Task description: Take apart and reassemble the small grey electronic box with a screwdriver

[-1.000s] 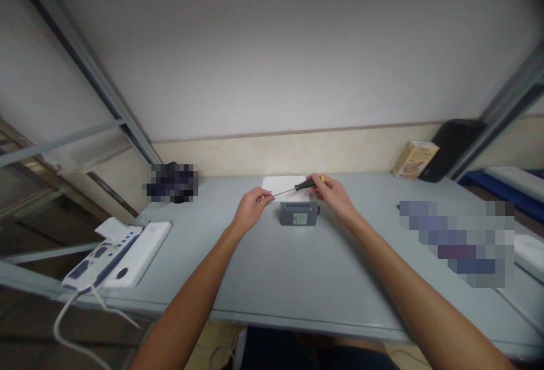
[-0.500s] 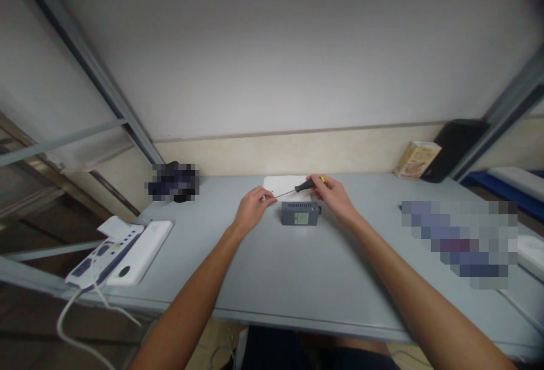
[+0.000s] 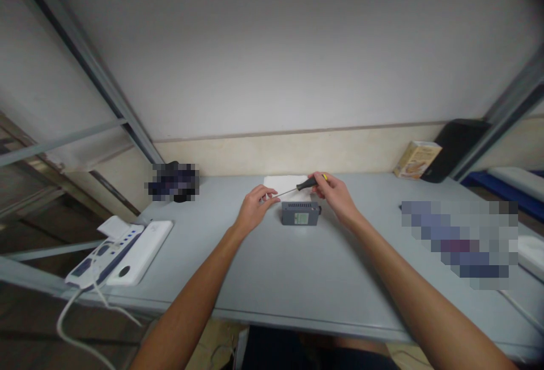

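Your right hand has its fingers closed round the black screwdriver handle with a yellow end, so the black-handled, thin metal-shafted screwdriver is firmly held, slanting down to your left. Your left hand has thumb and index fingertips either side of the shaft's far end. Can't tell if they're pinching the tip, pinching a small part on it, or just close around it; too small to read.

The dark grey rectangular box with a slotted top and pale label stands on the pale grey tabletop, label toward you, just below the shaft. Neither hand appears to be gripping it. A plain white flat sheet lies behind it, partly covered by your hands and the tool.

Risks, my read:
- Anything small at the tip could drop if your left fingertips part or the shaft twists; it could roll or land in the top slots.
- Left fingertips are right at the tip, so a push from the right hand could jab them.
- Box looks unsupported; a knock from either hand could tip or slide it.
- Shaft dipping could scratch the casing.

White-and-blue power strip is well apart at your left, no snag risk there.
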